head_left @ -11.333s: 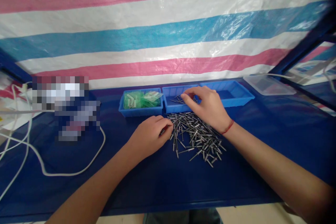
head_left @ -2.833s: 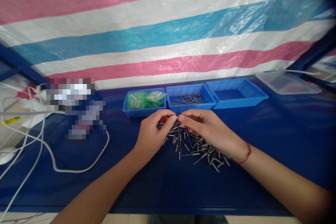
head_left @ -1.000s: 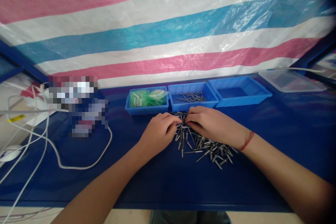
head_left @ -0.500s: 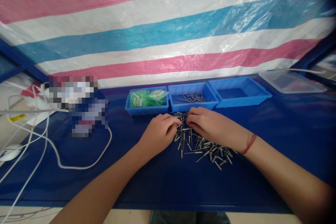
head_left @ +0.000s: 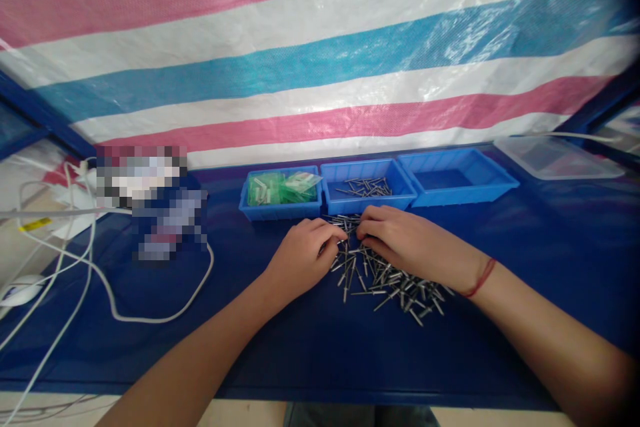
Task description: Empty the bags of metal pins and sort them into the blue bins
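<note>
A loose pile of silvery blind rivets (head_left: 400,283) lies on the blue table in front of me. My left hand (head_left: 306,250) is at the pile's left edge, its fingers curled and the thumb near the index finger. From the right, my right hand (head_left: 395,233) reaches over the upper part of the pile with its fingers bent down and drawn together. Only a small gap separates the two hands' fingertips, with rivets beneath them. Whatever either hand's fingers hold is hidden. Behind the hands, a middle blue bin (head_left: 370,203) contains more rivets (head_left: 370,187).
The left blue bin (head_left: 280,212) holds green packets (head_left: 273,187). A right blue bin (head_left: 463,195) and a clear plastic lid (head_left: 555,159) stand further right. White cables (head_left: 150,319) and a white mouse (head_left: 23,290) lie at left. Striped sheeting (head_left: 300,73) hangs behind.
My right hand has shifted very slightly to the right. A few rivets below the fingertips lie a little differently. My left hand stays nearly in place.
</note>
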The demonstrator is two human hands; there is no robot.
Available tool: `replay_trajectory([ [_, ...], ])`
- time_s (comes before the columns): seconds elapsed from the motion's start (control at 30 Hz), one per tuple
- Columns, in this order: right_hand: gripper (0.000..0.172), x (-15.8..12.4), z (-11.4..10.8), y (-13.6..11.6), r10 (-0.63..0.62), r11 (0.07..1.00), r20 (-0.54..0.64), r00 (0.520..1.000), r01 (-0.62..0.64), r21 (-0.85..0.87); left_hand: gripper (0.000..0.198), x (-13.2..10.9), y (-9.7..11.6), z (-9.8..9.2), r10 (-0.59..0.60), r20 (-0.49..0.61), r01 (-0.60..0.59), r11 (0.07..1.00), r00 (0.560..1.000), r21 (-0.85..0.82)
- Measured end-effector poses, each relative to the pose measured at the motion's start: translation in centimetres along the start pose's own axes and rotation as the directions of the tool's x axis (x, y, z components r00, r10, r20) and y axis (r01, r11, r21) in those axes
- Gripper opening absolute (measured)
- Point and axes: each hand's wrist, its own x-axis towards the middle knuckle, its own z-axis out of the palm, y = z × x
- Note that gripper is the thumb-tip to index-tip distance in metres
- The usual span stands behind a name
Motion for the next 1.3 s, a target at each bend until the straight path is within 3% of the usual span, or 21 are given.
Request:
replay_trajectory([
  [0.3, 0.015, 0.1, 0.5, -0.5, -0.04, 0.996, -0.054, 0.998, 0.035, -0.083, 0.022, 0.0, 0.2, -0.1, -0.002, 0.009, 0.002, 1.0, 1.0, 0.018],
  [0.63, 0.016, -0.1, 0.2, -0.3, -0.05, 0.998, -0.041, 0.998, 0.051, 0.022, 0.021, 0.0, 0.2, -0.1, 0.01, 0.008, -0.01, 1.0, 1.0, 0.014],
  [1.03, 0.012, 0.1, 1.0, -1.0, -0.047, 0.991, -0.068, 0.997, 0.038, -0.131, 0.021, 0.0, 0.3, -0.1, 0.002, 0.01, -0.003, 1.0, 1.0, 0.016],
  [1.17, 0.014, 0.1, 0.5, -1.0, -0.028, 0.997, -0.112, 0.993, 0.019, -0.076, 0.019, 0.0, 0.6, -0.3, -0.002, 0.011, 0.002, 1.0, 1.0, 0.01],
  [1.3, 0.014, 0.1, 0.0, -1.0, -0.032, 0.994, -0.193, 0.981, 0.052, 0.1, 0.023, 0.0, 0.7, -0.4, 0.023, 0.039, -0.023, 1.0, 0.999, -0.012],
])
